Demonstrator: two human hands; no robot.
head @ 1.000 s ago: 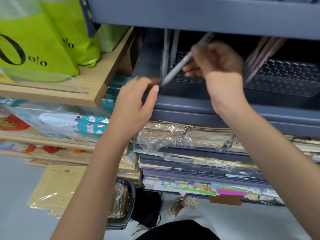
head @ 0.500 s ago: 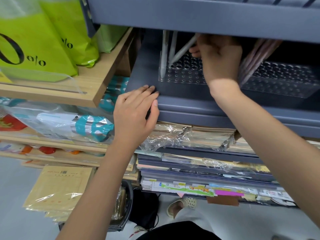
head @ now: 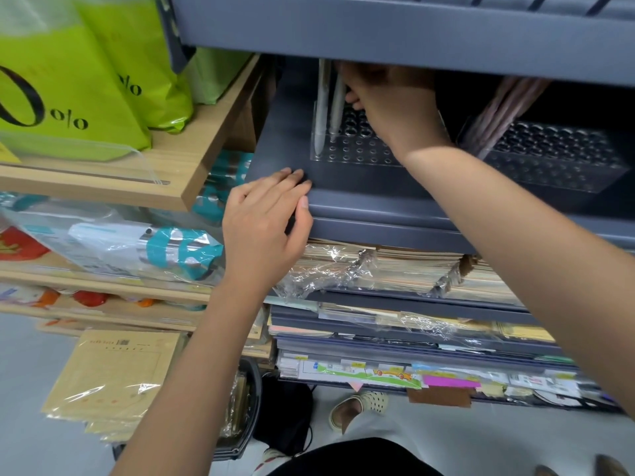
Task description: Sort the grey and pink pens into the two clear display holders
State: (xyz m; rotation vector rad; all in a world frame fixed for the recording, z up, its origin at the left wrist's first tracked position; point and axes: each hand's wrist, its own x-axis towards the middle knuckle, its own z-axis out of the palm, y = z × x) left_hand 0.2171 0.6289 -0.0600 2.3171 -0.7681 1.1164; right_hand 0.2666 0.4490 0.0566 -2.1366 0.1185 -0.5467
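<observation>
The right hand [head: 391, 108] reached in over the left holder [head: 357, 149], its back toward the camera and its fingers [head: 354, 97] curled in beside the closer of two grey pens [head: 323, 108]. Whether those fingers pinched a pen could not be told, since the back of the hand and the edge of the upper shelf [head: 395, 32] hid the fingertips. The two grey pens stood upright, tips down, side by side in the holes at that holder's left end. The rest of its holes that showed held nothing.

In front of the left holder and a little to its left, the left hand [head: 264, 228] rested on the front edge of the grey shelf [head: 360, 204] that carried the holder. Its fingers lay close together and nearly straight on the shelf top, and its thumb lay against the front lip. It held nothing.

To the right of the left holder, past the right forearm, the right holder [head: 556, 159] sat on the same shelf. A bundle of pink pens [head: 505, 104] leaned in its left end, tops tilted to the right.

Below the left holder, under the grey shelf, lay stacks of wrapped notebooks [head: 395, 273]. Well to its left, green bags [head: 68, 84] stood on a wooden shelf [head: 192, 173].
</observation>
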